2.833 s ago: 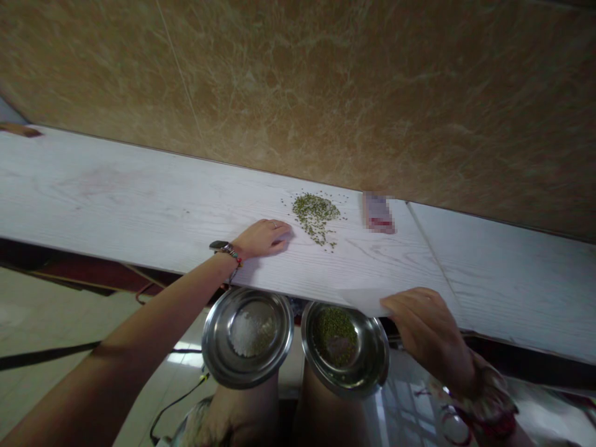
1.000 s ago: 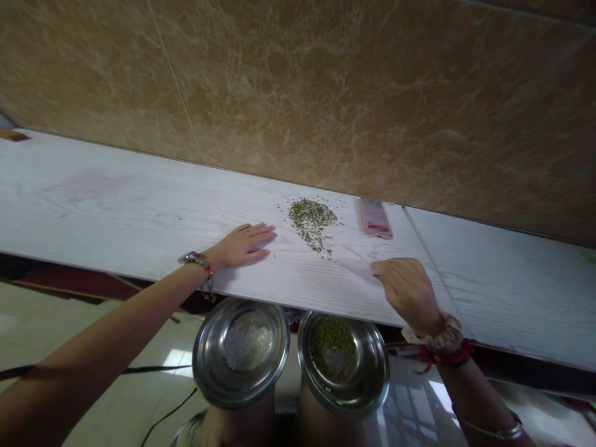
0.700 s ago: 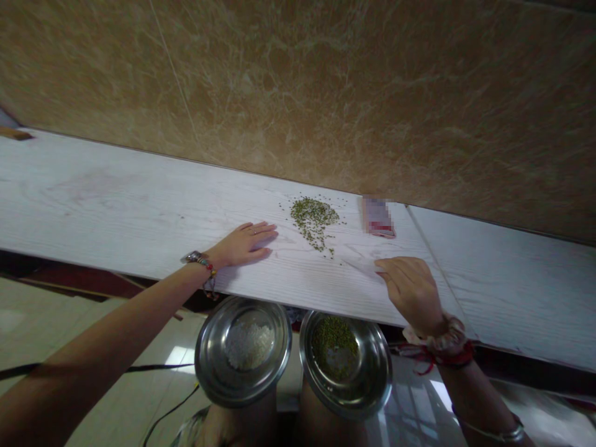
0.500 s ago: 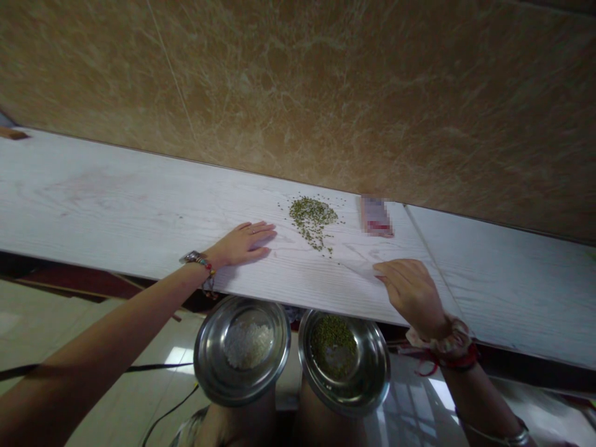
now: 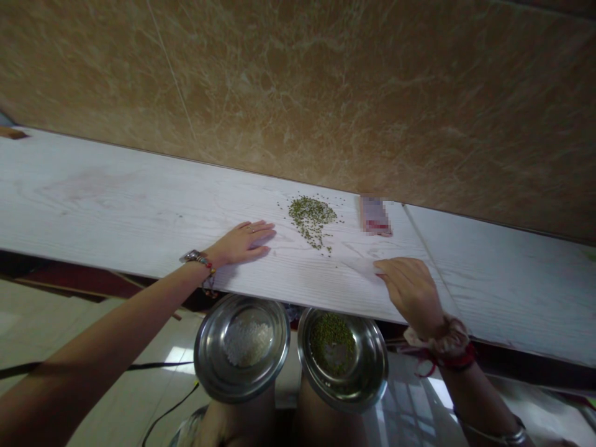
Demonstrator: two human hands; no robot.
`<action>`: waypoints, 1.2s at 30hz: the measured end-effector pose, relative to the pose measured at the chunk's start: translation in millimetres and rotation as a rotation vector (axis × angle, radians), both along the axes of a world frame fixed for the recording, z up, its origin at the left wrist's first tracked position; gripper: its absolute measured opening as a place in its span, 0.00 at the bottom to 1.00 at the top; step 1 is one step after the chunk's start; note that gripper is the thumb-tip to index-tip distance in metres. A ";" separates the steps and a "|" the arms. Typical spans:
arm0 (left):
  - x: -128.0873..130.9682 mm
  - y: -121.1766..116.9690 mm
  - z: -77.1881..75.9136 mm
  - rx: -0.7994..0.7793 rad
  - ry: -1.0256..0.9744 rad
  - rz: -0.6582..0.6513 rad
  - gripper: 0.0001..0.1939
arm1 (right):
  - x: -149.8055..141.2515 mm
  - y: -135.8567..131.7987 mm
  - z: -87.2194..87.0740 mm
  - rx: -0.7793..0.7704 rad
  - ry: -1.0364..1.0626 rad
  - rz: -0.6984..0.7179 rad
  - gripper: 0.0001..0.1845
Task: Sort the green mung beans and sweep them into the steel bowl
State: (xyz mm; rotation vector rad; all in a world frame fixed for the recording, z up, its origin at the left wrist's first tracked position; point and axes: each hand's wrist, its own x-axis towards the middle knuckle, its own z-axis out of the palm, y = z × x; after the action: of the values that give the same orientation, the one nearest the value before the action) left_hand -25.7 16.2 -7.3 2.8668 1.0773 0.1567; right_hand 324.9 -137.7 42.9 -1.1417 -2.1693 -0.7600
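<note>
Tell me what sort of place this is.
Indoors, perhaps a home or small shop: a narrow white counter runs along a marbled wall, with a glossy tiled floor below.

A marbled brown wall [image 5: 298, 87] borders the white table [image 5: 186, 198]

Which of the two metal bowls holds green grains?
The right bowl, nearer the right hand; the left bowl holds whitish grains instead.
</note>
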 end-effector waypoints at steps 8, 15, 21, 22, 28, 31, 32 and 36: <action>3.4 -2.3 4.4 -0.034 0.041 0.039 0.27 | 3.5 0.0 -1.5 -0.086 -0.014 0.039 0.10; 4.2 -4.3 5.4 -0.025 0.030 0.037 0.26 | 8.5 -17.6 2.8 -0.117 0.007 0.077 0.08; 4.5 -4.8 5.3 -0.026 0.045 0.045 0.27 | -0.8 -20.4 0.5 -0.064 0.000 0.010 0.08; 4.5 -4.7 5.2 -0.025 0.044 0.045 0.27 | -3.2 -20.4 -0.2 -0.062 -0.001 0.005 0.08; 5.3 -5.2 6.3 -0.024 0.047 0.052 0.27 | -12.4 -15.6 -3.5 -0.047 0.000 0.004 0.09; 5.2 -5.7 6.8 -0.025 0.044 0.048 0.27 | -12.1 -8.9 -4.5 -0.028 -0.011 -0.003 0.09; 5.0 -5.7 6.7 -0.024 0.039 0.046 0.27 | -11.8 -6.7 -4.4 -0.019 -0.018 -0.009 0.08; 4.2 -4.7 4.9 -0.025 0.022 0.045 0.26 | -11.8 -3.6 -1.6 0.001 -0.018 -0.019 0.07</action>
State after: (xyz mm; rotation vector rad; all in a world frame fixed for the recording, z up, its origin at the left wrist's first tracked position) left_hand -21.5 11.5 -2.4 2.8302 1.1402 0.1137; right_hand 313.0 -141.3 41.4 -1.1610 -2.1755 -0.7832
